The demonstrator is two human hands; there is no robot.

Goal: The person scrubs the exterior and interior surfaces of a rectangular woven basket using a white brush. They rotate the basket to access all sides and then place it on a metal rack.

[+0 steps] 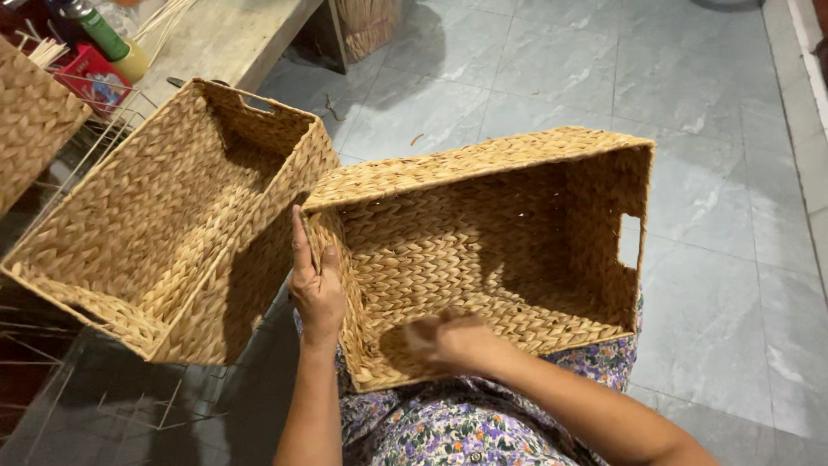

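The right hand [448, 338] is blurring inside the woven basket [483, 250], so its fingers are hard to make out — cannot tell whether it is clenching or lying loose on the basket's floor. The left hand [315, 280] is gripping the basket's left wall, thumb inside, fingers pressing flat along the outside. The basket is resting tipped on the person's lap over a floral dress [448, 427], its opening facing the camera, its near rim partly covered by the right forearm. It is rectangular, braided from tan straw-like fibre in a herringbone pattern, with a cut-out handle slot showing in the right end wall; nothing is lying in it but the hand. A second basket [164, 216] of the same weave is sitting just beside it on the left, touching its corner, also holding nothing, with a handle slot at its far end. A third woven piece [30, 121] is being cut off by the left edge. Wire frames [52, 345] are showing beneath — dark and hard to read. A green-capped bottle [108, 39] and red box [90, 78] are sitting top left beside a tabletop [228, 34]. Grey floor tiles [716, 129] are filling the right.
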